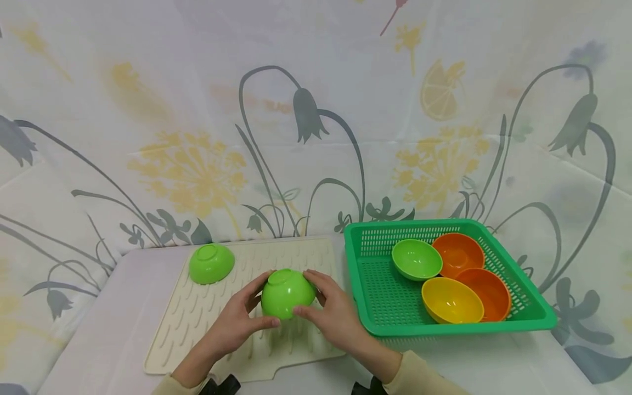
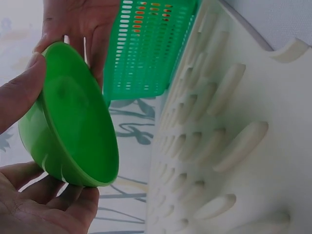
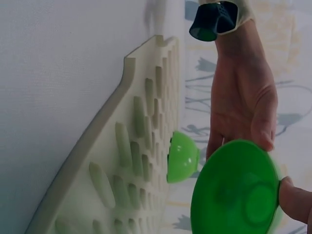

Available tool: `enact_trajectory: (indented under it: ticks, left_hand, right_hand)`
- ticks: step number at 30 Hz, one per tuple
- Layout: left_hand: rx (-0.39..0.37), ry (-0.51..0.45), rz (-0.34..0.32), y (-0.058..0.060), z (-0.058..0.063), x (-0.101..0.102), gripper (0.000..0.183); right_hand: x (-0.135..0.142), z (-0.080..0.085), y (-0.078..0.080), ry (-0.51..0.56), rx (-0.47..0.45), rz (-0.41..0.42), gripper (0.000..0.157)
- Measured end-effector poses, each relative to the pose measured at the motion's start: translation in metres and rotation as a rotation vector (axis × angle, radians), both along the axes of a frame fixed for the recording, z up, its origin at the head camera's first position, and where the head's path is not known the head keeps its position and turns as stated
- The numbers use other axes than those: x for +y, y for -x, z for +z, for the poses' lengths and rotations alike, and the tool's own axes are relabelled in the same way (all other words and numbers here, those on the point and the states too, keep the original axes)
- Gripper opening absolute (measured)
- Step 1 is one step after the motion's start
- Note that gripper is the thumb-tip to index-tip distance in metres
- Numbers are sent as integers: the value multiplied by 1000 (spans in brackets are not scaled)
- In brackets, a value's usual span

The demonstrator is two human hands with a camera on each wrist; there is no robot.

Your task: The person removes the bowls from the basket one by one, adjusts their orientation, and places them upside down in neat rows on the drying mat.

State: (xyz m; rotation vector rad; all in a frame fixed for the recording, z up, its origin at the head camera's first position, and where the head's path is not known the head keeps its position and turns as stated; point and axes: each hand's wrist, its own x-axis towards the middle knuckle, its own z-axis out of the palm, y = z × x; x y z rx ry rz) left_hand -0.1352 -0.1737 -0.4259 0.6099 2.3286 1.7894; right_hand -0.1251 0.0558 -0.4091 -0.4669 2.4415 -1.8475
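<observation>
Between both hands a green bowl (image 1: pixel 288 296) is held upside down, above a cream drying mat (image 1: pixel 197 329) with raised ridges. My left hand (image 1: pixel 236 323) grips its left side, fingers along the wall and thumb near the rim. On the opposite side my right hand (image 1: pixel 338 315) holds it, with the thumb against the front of the wall. The left wrist view shows the hollow inside of the bowl (image 2: pixel 80 117) and its rim raised off the ridges. Another green bowl (image 1: pixel 211 264) lies upside down at the mat's back left corner.
Right of the mat stands a green plastic basket (image 1: pixel 385 296). In it are a light green bowl (image 1: pixel 416 259), a yellow bowl (image 1: pixel 451 300) and two orange bowls (image 1: pixel 459 253), all mouth up. A flower-patterned cloth (image 1: pixel 316 164) hangs behind the white tabletop (image 1: pixel 113 329).
</observation>
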Motion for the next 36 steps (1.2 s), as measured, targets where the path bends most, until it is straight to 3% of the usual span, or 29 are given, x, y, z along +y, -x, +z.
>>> enact_trajectory:
  ticks: [18, 29, 36]
  left_hand:
    - [66, 21, 197, 19, -8, 0, 94]
    - [113, 47, 243, 41, -16, -2, 93]
    - [116, 99, 298, 51, -17, -1, 95]
  right_hand:
    - [-32, -10, 21, 123, -6, -102, 57]
    - [-46, -16, 45, 246, -40, -130, 54]
    - [-57, -22, 55, 300, -74, -222, 52]
